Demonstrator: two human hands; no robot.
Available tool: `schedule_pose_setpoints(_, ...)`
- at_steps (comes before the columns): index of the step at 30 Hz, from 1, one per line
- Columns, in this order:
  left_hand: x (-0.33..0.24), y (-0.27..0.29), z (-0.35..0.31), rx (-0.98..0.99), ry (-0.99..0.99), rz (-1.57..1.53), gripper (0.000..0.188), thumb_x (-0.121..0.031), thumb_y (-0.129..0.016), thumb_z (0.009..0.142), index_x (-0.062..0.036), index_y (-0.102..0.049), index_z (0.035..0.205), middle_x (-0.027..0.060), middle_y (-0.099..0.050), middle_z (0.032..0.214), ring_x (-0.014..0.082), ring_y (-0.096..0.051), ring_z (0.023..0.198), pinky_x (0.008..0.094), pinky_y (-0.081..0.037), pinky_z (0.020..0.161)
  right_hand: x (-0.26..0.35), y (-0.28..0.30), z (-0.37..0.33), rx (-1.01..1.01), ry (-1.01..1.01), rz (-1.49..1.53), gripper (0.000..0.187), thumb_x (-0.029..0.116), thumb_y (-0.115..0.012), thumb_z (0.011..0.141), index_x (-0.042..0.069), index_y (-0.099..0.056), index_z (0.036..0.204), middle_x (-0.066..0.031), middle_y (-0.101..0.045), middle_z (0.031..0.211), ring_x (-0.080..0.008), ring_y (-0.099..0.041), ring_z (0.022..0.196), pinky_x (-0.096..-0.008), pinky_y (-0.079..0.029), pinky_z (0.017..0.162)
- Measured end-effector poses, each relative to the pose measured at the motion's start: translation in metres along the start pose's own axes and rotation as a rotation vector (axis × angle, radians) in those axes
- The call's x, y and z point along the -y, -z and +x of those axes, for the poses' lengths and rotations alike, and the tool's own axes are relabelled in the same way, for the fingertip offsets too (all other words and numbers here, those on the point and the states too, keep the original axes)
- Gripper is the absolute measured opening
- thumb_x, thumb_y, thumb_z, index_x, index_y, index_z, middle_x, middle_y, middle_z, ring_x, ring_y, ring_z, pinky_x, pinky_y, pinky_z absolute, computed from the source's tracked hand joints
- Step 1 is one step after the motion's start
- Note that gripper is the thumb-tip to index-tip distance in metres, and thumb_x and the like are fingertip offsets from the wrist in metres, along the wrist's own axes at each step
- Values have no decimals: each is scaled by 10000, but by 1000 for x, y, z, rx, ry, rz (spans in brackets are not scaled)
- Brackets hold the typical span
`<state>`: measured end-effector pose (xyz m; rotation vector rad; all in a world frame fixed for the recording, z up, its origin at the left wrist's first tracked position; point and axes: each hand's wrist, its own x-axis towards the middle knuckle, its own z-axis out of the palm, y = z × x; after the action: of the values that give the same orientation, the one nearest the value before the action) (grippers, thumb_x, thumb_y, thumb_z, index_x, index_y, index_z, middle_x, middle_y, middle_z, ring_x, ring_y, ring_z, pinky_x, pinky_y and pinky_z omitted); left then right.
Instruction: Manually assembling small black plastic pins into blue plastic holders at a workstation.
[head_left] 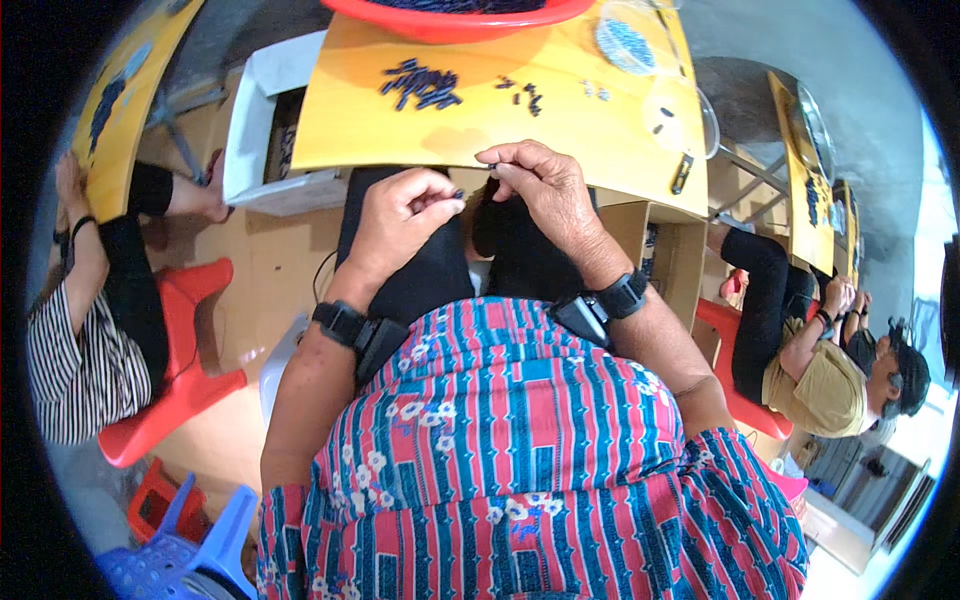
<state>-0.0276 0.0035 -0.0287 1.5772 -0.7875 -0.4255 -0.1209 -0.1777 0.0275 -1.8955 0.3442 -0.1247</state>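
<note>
My left hand [402,222] is closed in a pinch over my lap, near the front edge of the yellow table [380,135]. A small dark piece [459,194] shows at its fingertips. My right hand [545,190] pinches another small dark piece [492,167] right at that edge, a short way from the left hand. Both pieces are too small to name more exactly. Beyond the hands lies a heap of small dark cylindrical pieces [420,85]. A smaller scatter of dark pieces [530,97] lies to its right, with a few pale, clear-looking bits [596,91] farther right.
A red basin [460,24] of dark pieces stands at the table's far side, beside a round dish of light-blue bits [626,45]. A slim black object [683,173] lies near the right edge. An open cardboard box [672,250] stands below. People sit at tables on both sides.
</note>
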Motion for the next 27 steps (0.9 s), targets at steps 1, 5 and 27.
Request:
schedule_pose_setpoints(1,-1,1,-1,-9,1,-1,102,-57,-723,779,-6,-657,837,15,-626,722,58,-538,629,220,-450,586,-1,3,0,-16,-56,115,188,67,-520,956,-14,-643,1074,-31,-588,857,-86,-573,710,-236,-520,695)
schedule_pose_setpoints(5,-3,0,-2,-5,14,-33,80,-27,-715,775,-17,-655,826,-7,-614,720,49,-515,632,210,-432,584,-9,29,0,-179,-172,591,196,136,-441,1002,-3,-577,1032,-16,-520,806,-89,-514,689,-274,-530,673)
schedule_pose_setpoints(27,-1,2,1,13,39,-75,95,-24,-713,790,-9,-628,829,8,-599,753,53,-494,640,208,-420,590,-31,97,51,-564,-198,-661,173,229,-641,831,128,-725,943,-157,-687,767,-313,-664,751,-390,-516,714)
